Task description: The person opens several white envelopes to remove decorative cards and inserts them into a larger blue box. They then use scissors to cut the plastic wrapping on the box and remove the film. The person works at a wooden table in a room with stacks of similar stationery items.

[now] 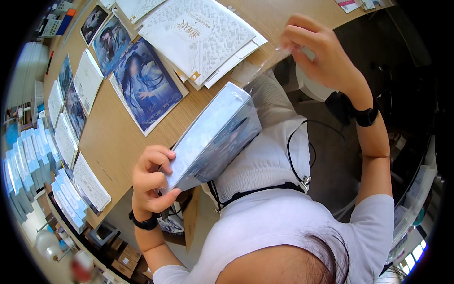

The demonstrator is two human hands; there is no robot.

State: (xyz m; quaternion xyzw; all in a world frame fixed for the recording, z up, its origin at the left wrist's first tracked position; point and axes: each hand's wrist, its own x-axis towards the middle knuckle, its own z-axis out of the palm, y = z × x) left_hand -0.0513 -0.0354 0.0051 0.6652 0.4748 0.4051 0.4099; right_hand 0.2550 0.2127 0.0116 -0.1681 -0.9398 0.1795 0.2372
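Note:
A light blue box [210, 135] with illustrated sides and a shiny clear wrap stands tilted above my lap, beside the table edge. My left hand [153, 177] grips its near lower end, thumb and fingers on either side. At the upper right my right hand [324, 59] is raised, fingers curled and pinched on a thin strip of clear plastic film [268, 64]. That strip runs down toward the far top corner of the box. Whether it is still joined to the wrap I cannot tell.
The wooden table [125, 156] carries a stack of white patterned sleeves [198, 35], a blue illustrated print [146, 87] and several smaller piles of prints and cards. Several light blue boxes [30, 151] are stacked at the far left. Cardboard boxes [126, 260] sit below.

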